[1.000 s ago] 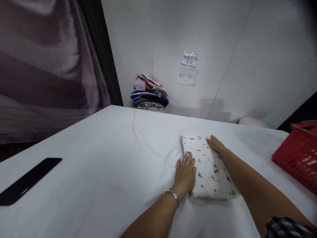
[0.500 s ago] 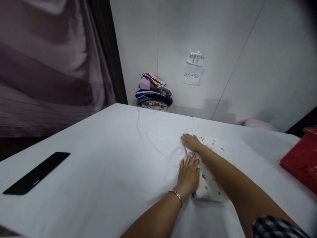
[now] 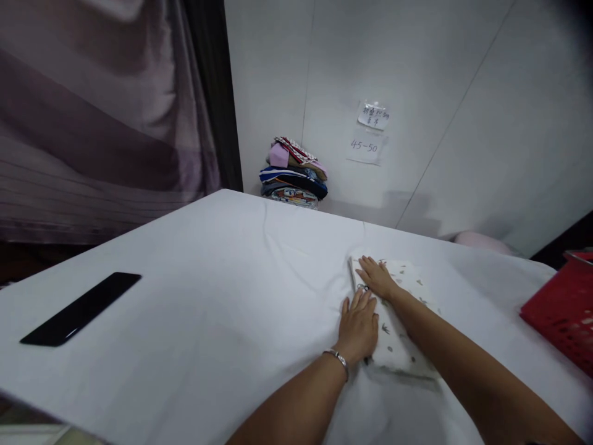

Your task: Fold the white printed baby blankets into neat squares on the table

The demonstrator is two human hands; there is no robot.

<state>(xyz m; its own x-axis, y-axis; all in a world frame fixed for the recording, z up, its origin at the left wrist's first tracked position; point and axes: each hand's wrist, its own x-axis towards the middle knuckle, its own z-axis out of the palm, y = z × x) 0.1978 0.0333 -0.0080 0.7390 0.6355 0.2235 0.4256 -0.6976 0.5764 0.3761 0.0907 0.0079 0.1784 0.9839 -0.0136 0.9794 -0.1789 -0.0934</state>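
A folded white cloth (image 3: 393,346) with small dark printed figures lies flat on the white-covered table (image 3: 194,321), right of the middle. My left hand (image 3: 357,327), with a silver bracelet at its wrist, rests flat along the cloth's left edge with fingers stretched out. Farther back, my right hand (image 3: 377,279) lies palm down on top of the cloth near its far left corner, its fingers extended. Part of the cloth is hidden beneath my right forearm.
A black flat strip (image 3: 83,309) lies at the table's left. Folded fabrics (image 3: 296,173) are stacked behind the far edge, by the wall with paper signs (image 3: 365,148). A red basket (image 3: 563,315) stands at the right. A curtain (image 3: 106,123) hangs at the left.
My right hand has slid from the cloth's far left edge inward onto its top. My left hand stays at the edge. The camera view has shifted slightly.
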